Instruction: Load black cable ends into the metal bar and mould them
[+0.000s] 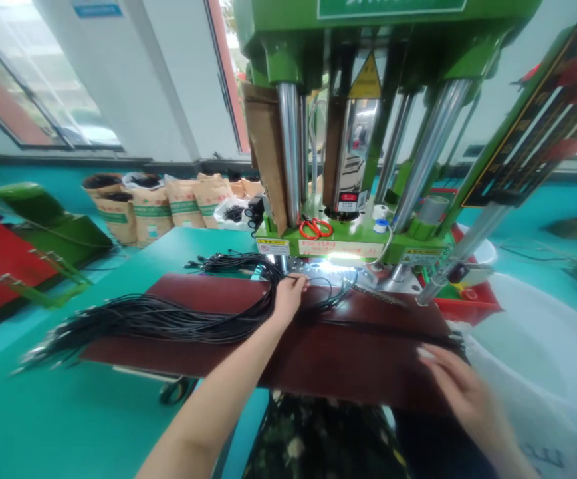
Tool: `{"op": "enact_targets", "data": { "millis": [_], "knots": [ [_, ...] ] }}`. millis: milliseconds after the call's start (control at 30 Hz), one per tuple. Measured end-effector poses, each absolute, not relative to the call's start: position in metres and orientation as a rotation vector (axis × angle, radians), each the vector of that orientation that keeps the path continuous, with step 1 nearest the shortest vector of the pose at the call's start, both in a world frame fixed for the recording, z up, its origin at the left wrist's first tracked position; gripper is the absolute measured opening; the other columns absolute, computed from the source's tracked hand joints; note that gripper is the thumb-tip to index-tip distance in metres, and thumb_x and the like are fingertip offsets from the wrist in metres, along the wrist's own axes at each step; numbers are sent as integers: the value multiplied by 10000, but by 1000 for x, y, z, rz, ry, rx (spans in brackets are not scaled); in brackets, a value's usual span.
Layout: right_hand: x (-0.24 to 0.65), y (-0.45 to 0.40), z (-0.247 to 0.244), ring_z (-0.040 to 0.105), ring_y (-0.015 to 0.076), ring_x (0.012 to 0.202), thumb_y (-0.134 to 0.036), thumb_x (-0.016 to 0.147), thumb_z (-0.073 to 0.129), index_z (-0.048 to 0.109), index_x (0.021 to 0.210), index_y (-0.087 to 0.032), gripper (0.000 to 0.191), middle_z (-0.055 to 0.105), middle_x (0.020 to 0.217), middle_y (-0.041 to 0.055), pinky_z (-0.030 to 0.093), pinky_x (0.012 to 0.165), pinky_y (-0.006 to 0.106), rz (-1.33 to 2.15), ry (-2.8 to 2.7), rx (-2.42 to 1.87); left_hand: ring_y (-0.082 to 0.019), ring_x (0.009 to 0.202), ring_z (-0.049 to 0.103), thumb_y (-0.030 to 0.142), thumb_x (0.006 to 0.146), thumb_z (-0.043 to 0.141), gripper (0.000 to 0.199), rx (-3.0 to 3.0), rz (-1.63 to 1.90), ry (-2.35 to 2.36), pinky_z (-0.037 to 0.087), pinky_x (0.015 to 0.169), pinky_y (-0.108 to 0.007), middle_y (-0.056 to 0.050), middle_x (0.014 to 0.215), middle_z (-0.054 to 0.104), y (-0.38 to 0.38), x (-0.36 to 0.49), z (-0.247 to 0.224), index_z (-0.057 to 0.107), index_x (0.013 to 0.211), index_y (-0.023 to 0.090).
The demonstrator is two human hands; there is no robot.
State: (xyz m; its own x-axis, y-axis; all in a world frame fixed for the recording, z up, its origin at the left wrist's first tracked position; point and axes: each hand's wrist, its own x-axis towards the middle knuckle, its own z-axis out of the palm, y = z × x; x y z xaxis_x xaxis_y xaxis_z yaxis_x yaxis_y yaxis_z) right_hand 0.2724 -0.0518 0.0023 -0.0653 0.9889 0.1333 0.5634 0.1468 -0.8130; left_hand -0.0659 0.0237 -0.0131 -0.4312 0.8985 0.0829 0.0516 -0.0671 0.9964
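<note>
My left hand (290, 297) reaches to the front of the green press, its fingers pinched on a thin black cable by the lit mould area (336, 269). A large bundle of black cables (169, 319) with metal-looking ends lies left of that hand, its bend passing close to the wrist. Several more black cables (333, 303) run from the mould onto the dark red board (348, 366). My right hand (461, 386) hovers over the board's right end with fingers stretched and nothing visible in them. Near it lie the ends of some dark cables (451, 338).
The green press (268, 239) stands ahead with steel columns; red-handled scissors (316, 228) rest on its ledge. To the right are a red tray (472, 309) and a large white tub (542, 339). Paper sacks (151, 211) line the back wall beyond the green table (34, 412).
</note>
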Motion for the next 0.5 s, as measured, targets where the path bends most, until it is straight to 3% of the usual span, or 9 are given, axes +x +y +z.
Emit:
{"op": "enact_targets", "data": {
  "millis": [67,200,300,400,500],
  "knots": [
    [226,-31,13,610,263,914,-381,695,570,599,970,-191,335,663,946,81,423,913,432,1130,-1668,-1377,-141,691,624,243,744,561,149,1037,1509,1547,484,650,-231,-75,727,649,40,-60,-14,620,745,106],
    [168,13,10,648,235,822,-195,654,643,501,1005,-166,380,622,990,91,506,800,405,1742,-1141,-1162,-109,536,588,231,767,544,158,927,1346,1564,471,561,-218,-56,600,621,63,-46,-11,583,701,92],
    [149,38,5,657,197,763,-117,660,606,454,961,-160,341,630,875,74,523,751,353,1860,-1040,-1144,-117,508,591,205,780,527,158,850,1179,1500,482,541,-231,-61,558,614,67,-38,-8,562,686,82],
    [140,53,4,608,116,556,-76,673,556,441,957,-165,319,611,685,10,513,549,252,1883,-1144,-1225,-131,520,607,168,753,555,126,816,998,1402,485,533,-228,-79,556,624,66,-35,-4,569,675,70],
    [134,62,5,403,48,327,-103,718,501,478,855,-173,156,476,466,-76,331,328,148,1872,-1305,-1340,-119,508,600,154,742,557,115,803,891,1351,467,518,-206,-78,556,625,65,-34,0,580,674,65]
  ]
}}
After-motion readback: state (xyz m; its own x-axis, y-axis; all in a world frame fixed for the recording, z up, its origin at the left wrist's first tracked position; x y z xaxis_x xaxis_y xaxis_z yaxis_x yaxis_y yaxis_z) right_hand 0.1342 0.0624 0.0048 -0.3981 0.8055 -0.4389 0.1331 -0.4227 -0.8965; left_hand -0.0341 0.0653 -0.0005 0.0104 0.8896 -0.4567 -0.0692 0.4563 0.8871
